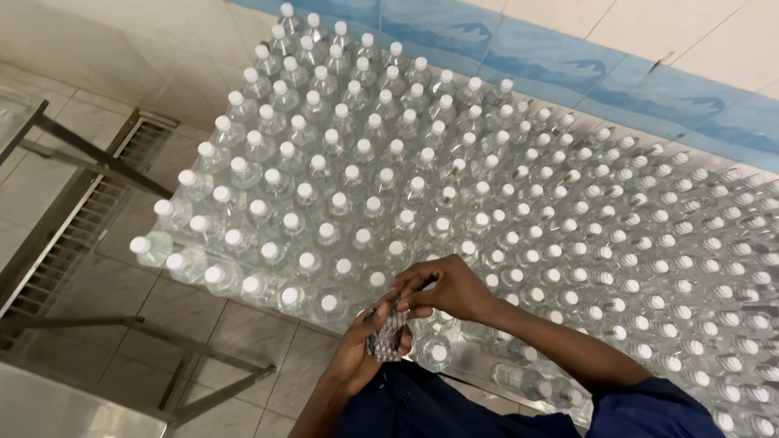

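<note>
The left hand point(361, 341) gripped a small stack of clear bottle sleeves point(388, 334) from below while the right hand point(445, 288) pinched its top edge with fingertips, both held just over the near edge of a big block of white-capped water bottles point(422, 186) beside a metal frame point(89, 243).

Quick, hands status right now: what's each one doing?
Left hand: closed around a small clear bottle, holding it upright.
Right hand: fingers pinched at the top of that bottle; whether it grips the cap cannot be told.
</note>
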